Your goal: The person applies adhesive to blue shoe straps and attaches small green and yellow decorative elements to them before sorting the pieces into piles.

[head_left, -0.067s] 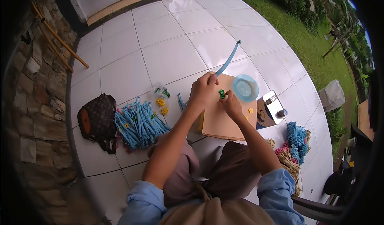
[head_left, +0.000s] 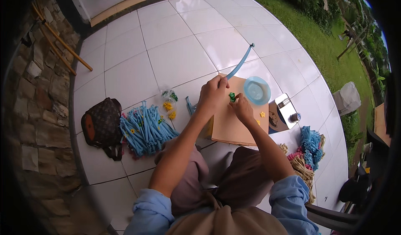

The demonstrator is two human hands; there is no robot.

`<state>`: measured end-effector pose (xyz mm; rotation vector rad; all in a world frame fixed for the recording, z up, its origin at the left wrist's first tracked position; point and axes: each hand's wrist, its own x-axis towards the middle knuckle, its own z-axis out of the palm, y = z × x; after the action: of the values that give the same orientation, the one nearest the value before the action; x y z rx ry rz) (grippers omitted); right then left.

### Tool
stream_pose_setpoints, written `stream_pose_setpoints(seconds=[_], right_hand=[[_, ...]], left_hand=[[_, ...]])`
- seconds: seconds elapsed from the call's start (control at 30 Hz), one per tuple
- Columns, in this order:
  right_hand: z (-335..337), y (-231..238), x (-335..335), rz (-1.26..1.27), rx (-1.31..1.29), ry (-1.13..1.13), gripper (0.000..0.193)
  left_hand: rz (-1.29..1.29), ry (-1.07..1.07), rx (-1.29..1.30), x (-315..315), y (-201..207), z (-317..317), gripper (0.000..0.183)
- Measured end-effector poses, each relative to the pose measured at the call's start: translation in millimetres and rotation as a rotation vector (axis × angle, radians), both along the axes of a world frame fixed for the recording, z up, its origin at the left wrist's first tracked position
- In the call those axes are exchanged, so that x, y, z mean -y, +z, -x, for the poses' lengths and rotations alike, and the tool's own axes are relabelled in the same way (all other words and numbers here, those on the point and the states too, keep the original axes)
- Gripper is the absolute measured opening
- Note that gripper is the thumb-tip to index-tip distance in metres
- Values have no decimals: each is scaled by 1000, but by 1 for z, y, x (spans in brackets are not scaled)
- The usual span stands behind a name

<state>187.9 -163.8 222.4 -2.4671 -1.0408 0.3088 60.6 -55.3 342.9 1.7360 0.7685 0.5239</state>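
My left hand [head_left: 212,94] is closed round the lower end of a slim light-blue strip [head_left: 240,64]. The strip curves up and away over the far edge of a tan board [head_left: 225,128] and ends in a small dark tip. Over that board my right hand [head_left: 242,109] has its fingers bent and drawn together, the tips beside a small cluster of green pieces [head_left: 232,96]. Whatever is between those fingertips is too small to make out. Two small yellow flower-shaped pieces [head_left: 262,114] lie right of that hand. A translucent blue bowl [head_left: 256,90] sits at the board's far right.
Left of my knees lies a heap of similar blue strips [head_left: 146,128], beside a brown backpack [head_left: 102,120]. Clear bags hold yellow pieces [head_left: 168,106] and green ones. At right are a box [head_left: 282,114] with a small jar [head_left: 295,117] and blue and beige bundles [head_left: 311,147].
Almost nothing differs. The whole view has shifted very slightly, and the blue strip's far tip sits a touch lower and to the right; both hands keep their places.
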Motion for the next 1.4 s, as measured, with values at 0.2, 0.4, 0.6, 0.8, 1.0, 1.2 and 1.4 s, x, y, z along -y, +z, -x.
stream_pose_setpoints(seconds=[0.2,0.4,0.6,0.8,1.0,1.2,1.4], right_hand=[[4,3,-5,28,5,-39,27],[-5,-3,1,-60,18,37,23],[-23,-10,9,-258,-70,138,20],[-22,7,13,-202,-476,-35,17],[-11,41,26,61,-308,117,23],[54,151,31,-834,-18,49,13],[64,170,33,-889,200,167,15]], left_hand=[[-42,26,48,-6,-2,4,33],[-37,3,-76,-16,-17,7,35],[-65,-20,-96,-22,-36,3,35],[-103,-78,-255,-19,-47,-9,38],[122,-112,-184,-20,-66,-22,37],[531,-198,270,10,-1,1,33],[606,-232,324,22,35,21,25]])
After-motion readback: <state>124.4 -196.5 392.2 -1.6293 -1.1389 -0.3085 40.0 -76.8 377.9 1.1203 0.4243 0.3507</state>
